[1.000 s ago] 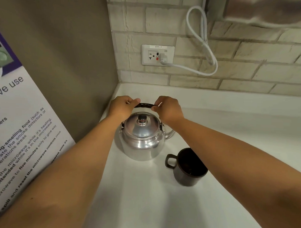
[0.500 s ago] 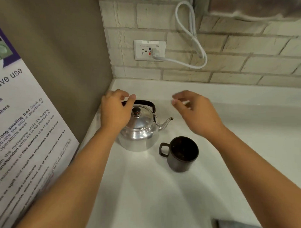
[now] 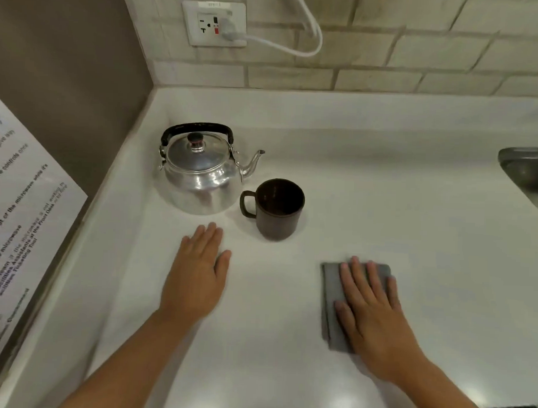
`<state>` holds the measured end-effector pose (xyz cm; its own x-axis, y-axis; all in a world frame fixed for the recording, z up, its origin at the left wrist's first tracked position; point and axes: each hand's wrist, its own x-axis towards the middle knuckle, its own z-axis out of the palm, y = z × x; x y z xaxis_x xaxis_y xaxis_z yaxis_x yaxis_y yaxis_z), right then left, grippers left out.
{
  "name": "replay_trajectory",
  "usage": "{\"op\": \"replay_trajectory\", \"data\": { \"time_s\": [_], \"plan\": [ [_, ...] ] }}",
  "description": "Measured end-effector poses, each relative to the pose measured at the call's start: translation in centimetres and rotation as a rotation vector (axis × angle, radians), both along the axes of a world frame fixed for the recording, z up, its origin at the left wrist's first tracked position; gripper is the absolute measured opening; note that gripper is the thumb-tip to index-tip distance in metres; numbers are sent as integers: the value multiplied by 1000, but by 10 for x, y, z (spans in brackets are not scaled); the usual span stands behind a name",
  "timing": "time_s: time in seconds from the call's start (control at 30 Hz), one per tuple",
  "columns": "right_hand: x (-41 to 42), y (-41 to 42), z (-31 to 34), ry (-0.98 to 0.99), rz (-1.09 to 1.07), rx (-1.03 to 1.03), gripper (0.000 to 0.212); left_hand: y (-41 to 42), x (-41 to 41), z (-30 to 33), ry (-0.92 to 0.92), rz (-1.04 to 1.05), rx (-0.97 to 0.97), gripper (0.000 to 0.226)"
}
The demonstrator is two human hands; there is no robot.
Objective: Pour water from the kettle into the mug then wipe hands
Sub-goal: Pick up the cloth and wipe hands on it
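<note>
A shiny metal kettle (image 3: 201, 174) with a black handle and lid knob stands on the white counter (image 3: 384, 192) in the back left corner, spout to the right. A dark brown mug (image 3: 278, 208) sits just right of it, handle toward the kettle. My left hand (image 3: 198, 277) lies flat on the counter, fingers apart, a little in front of the kettle. My right hand (image 3: 372, 311) rests palm down, fingers spread, on a folded grey cloth (image 3: 331, 297) at the front right, covering most of it.
A steel sink (image 3: 531, 176) cuts into the counter at the right edge. A brick wall with a socket (image 3: 214, 23) and a white cable (image 3: 297, 49) runs along the back. A brown side wall with a printed notice (image 3: 20, 225) bounds the left.
Both hands have left the kettle handle and moved toward me. The left one now lies on the counter, the right one on the grey cloth. The view has tilted down.
</note>
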<state>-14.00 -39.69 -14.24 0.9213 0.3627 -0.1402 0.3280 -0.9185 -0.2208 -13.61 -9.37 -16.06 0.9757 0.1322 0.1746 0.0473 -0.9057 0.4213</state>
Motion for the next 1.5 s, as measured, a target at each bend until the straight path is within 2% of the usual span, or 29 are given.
{"op": "replay_trajectory", "data": {
  "time_s": [0.17,0.27,0.33,0.43,0.53,0.63,0.73,0.93,1.0,1.1,1.2,1.3,1.4,1.5],
  "plan": [
    [137,45,-7,-110,-65,18,57,0,1,-4,53,-28,87,51],
    [186,64,-7,-74,162,11,54,0,2,-4,63,-34,100,53],
    [205,68,-7,-34,325,23,52,0,3,-5,73,-25,105,57],
    [223,75,-5,-42,321,1,55,1,5,-6,83,-8,130,59],
    [231,80,-3,-43,424,-14,55,0,4,-6,88,-15,138,62],
    [241,71,-1,-33,241,-34,54,1,4,-5,96,-23,128,62],
    [214,60,-2,-67,70,-67,56,1,3,-3,86,-24,129,61],
    [71,46,-6,-74,20,-41,62,1,1,1,79,-38,99,59],
    [23,61,-1,-79,74,14,64,2,1,3,69,-46,27,55],
    [-20,94,-2,-81,280,18,60,9,5,9,60,-50,-176,42],
    [-9,138,-1,-19,459,95,59,22,7,16,128,-15,-401,39],
    [26,187,-1,10,453,109,59,28,5,20,139,30,-531,39],
    [45,210,-3,18,409,78,58,31,0,21,120,-13,-409,46],
    [33,198,-9,9,393,173,59,27,-9,19,106,-112,-192,50]
  ]
}}
